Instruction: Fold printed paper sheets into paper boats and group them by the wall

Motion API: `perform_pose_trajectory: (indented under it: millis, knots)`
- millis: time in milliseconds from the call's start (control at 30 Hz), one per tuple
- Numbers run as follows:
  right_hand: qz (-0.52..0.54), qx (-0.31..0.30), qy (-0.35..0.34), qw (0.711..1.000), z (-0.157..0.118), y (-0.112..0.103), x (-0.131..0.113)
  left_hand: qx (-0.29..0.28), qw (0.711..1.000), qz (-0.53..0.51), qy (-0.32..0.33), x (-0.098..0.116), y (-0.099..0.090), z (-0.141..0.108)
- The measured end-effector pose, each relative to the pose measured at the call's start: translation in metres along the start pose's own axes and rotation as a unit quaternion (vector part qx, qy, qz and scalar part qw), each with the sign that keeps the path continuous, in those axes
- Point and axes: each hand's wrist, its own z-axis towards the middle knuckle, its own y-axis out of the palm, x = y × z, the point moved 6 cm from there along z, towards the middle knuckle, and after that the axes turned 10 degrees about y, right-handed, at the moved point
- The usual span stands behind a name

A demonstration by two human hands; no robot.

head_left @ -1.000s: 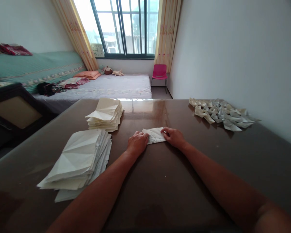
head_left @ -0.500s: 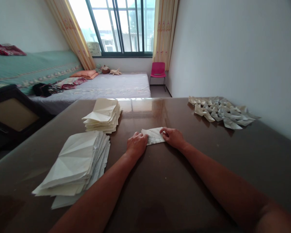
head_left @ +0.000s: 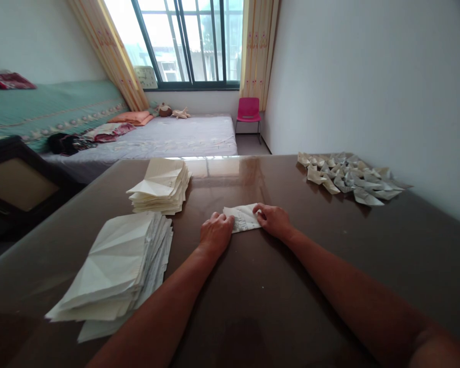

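A small folded sheet of paper (head_left: 244,216), pale with dark print on its lower left, lies on the brown table (head_left: 230,306) between my hands. My left hand (head_left: 216,231) grips its left edge with curled fingers, the thumb tucked out of clear sight. On the opposite side, my right hand (head_left: 273,220) pinches the paper's right end between thumb and fingers. Both wrists stay low, close to the glossy tabletop.
Two stacks of creased paper stand at left, a nearer stack (head_left: 115,260) and a farther stack (head_left: 161,184). Several folded paper boats (head_left: 348,176) cluster at the back right, near the wall. Beyond the table are a bed (head_left: 199,133) and a pink chair (head_left: 248,110).
The view has shifted slightly, so the table's contents sit a little lower in the picture. Both hands keep their hold on the folded paper, with hardly any movement.
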Motion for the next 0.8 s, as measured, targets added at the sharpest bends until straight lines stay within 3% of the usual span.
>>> perform_pose_trajectory:
  millis: [133, 233, 333, 500, 600, 700, 800]
  knots:
    - [-0.010, -0.002, 0.009, 1.000, 0.000, 0.000, 0.000, 0.051, 0.998, 0.024, 0.021, 0.003, -0.009, 0.000]
    - [-0.017, -0.006, 0.006, 1.000, -0.001, 0.000, -0.003, 0.106, 0.987, 0.000, 0.117, 0.020, -0.014, -0.003]
    - [-0.023, -0.005, 0.005, 1.000, -0.001, 0.000, -0.004, 0.092, 0.974, -0.042, 0.201, 0.041, -0.005, -0.009]
    - [-0.005, 0.000, 0.002, 1.000, 0.000, -0.001, 0.001, 0.076, 0.978, -0.052, 0.187, 0.053, 0.009, -0.015]
    - [0.033, 0.061, -0.009, 0.998, -0.003, -0.014, 0.000, 0.066, 0.979, -0.057, 0.186, 0.054, 0.011, -0.014]
    - [0.081, 0.092, -0.111, 0.986, -0.016, -0.025, -0.021, 0.073, 0.976, -0.069, 0.191, 0.053, 0.012, -0.013]
    - [0.089, -0.009, -0.251, 0.964, -0.036, -0.014, -0.047, 0.080, 0.969, -0.084, 0.218, 0.052, 0.014, -0.012]
